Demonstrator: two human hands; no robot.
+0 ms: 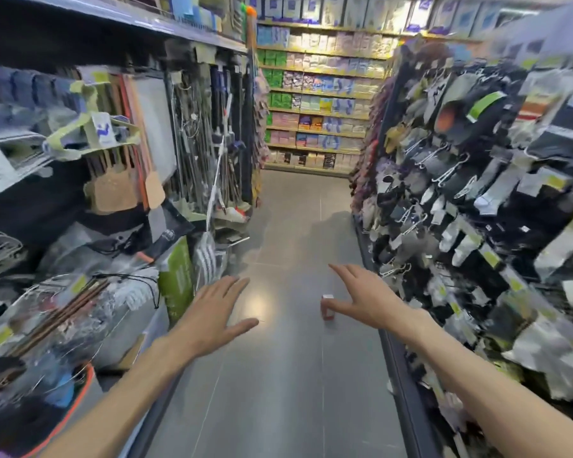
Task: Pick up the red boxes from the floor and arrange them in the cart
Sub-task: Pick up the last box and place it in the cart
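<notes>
One small red box point(327, 308) with a white top stands upright on the grey floor of a shop aisle, a little right of centre. My right hand point(364, 299) is stretched out with fingers spread, its thumb overlapping the box in the view; it holds nothing. My left hand point(214, 315) is held out flat to the left of the box, fingers apart and empty. No cart is in view.
Shelving point(80, 226) with mops, brooms and bagged goods lines the left side. A rack of hanging socks point(477, 209) lines the right. Stocked shelves point(318, 104) close the aisle's far end. The grey tiled floor point(288, 375) runs between them.
</notes>
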